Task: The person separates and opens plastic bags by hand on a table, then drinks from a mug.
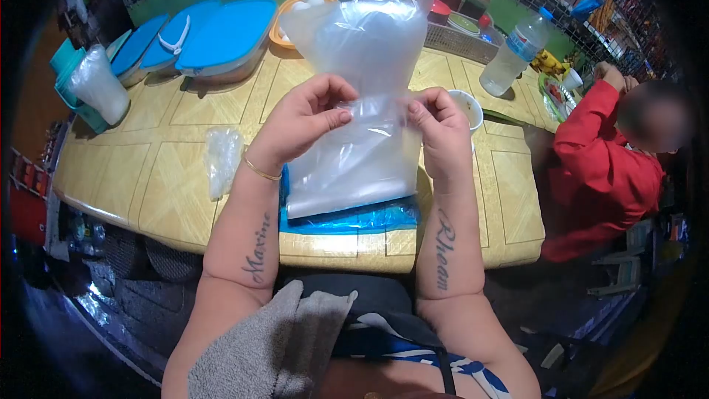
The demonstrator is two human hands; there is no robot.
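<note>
Between my two hands is a clear plastic bag (369, 48), its upper end raised and puffed out above the table. My left hand (314, 114) pinches its left side between thumb and fingers. On the opposite side, my right hand (441, 129) grips it with thumb and bent fingers. Below my hands, more clear plastic (347, 181) lies flat in what looks like a stack; I cannot tell whether the raised bag is joined to it. Underneath, a blue plastic wrapper (358, 222) sticks out at the table's front edge. A small crumpled clear bag (223, 162) lies left of my left forearm.
Blue-lidded containers (229, 33) stand at the back left, beside a teal pitcher (66, 74). Behind the bag is an orange bowl of eggs (284, 33). A water bottle (513, 55) and a white cup (469, 107) stand right. A person in red (605, 162) sits at the right.
</note>
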